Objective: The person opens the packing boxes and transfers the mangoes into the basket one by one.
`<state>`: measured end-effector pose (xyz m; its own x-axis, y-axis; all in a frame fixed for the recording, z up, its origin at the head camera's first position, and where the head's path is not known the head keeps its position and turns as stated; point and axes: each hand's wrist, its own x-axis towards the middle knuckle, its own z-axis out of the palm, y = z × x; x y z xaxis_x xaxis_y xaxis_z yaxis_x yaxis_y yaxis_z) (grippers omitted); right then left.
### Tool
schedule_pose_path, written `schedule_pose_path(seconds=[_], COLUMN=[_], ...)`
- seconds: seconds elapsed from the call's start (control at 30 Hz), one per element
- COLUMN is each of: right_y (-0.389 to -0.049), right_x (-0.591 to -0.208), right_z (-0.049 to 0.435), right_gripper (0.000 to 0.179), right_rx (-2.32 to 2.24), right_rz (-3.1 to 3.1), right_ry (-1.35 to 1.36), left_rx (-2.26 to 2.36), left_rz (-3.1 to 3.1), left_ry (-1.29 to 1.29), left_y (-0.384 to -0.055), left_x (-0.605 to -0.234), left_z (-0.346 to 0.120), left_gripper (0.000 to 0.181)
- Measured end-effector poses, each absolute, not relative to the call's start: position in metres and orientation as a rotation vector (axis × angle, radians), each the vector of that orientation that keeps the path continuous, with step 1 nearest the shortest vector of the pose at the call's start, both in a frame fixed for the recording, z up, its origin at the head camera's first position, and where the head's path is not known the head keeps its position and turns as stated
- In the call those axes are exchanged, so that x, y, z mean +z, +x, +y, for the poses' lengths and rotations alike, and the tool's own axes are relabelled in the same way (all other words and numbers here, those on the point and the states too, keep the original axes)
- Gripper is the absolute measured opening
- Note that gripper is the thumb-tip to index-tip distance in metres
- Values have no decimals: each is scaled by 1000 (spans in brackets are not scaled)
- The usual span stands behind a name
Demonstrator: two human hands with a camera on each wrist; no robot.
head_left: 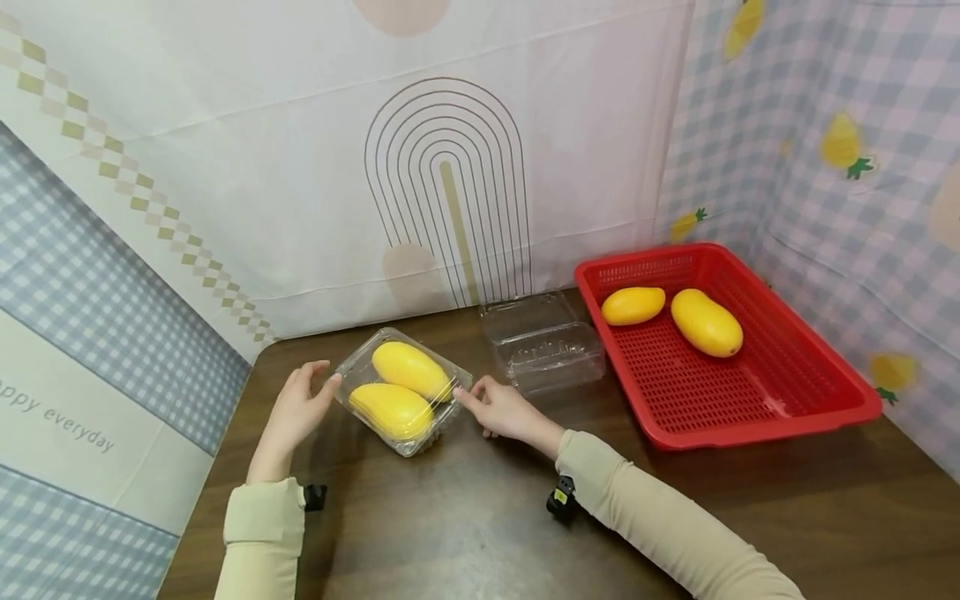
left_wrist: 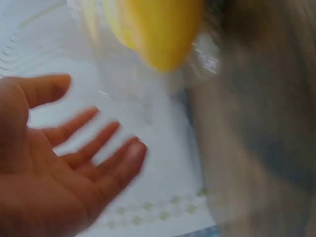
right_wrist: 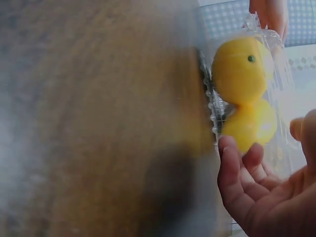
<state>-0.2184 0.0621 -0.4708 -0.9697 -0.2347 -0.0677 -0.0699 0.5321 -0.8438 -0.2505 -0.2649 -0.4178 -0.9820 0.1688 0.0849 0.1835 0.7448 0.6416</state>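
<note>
A clear plastic clamshell box (head_left: 362, 360) sits on the table with its lid over two yellow mangoes (head_left: 410, 371). My left hand (head_left: 295, 410) is at the box's left corner, thumb tip close by its edge. In the left wrist view, that hand (left_wrist: 54, 177) has its fingers spread and loosely bent, with a gap between them and the box. On the opposite side, my right hand (head_left: 504, 410) has its fingertips right at the box's right edge. The right wrist view shows the right hand (right_wrist: 269, 195) with fingers loosely bent near the lower mango (right_wrist: 251, 126) and thumb held apart.
Behind the right hand, a second clear box (head_left: 551, 354) stands with its lid raised toward the wall. A red plastic basket (head_left: 765, 435) at the right holds two more mangoes (head_left: 707, 325). Printed cloth (head_left: 300, 208) hangs along the table's back and sides.
</note>
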Motion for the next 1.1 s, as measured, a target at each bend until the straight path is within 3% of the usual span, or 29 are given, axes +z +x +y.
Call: schedule_pose_path(seconds=[0.23, 0.43, 0.63, 1.1], right_y=[-211, -213, -219, -216], right_x=[-479, -483, -487, -488], right_z=[56, 55, 58, 59], right_gripper=[31, 21, 25, 37], right_rx=[-1434, -1657, -1964, -2024], right_rz=[2507, 2501, 2390, 2347], right_ry=[-470, -380, -170, -18], left_rx=[-1217, -1182, -1040, -668], left_rz=[-2853, -2814, -2822, -2806], left_ry=[-388, -394, -448, -527], left_y=[-254, -243, -229, -192], left_x=[-441, -442, -436, -424], left_z=[-273, -273, -263, -237], left_gripper=[55, 53, 46, 33])
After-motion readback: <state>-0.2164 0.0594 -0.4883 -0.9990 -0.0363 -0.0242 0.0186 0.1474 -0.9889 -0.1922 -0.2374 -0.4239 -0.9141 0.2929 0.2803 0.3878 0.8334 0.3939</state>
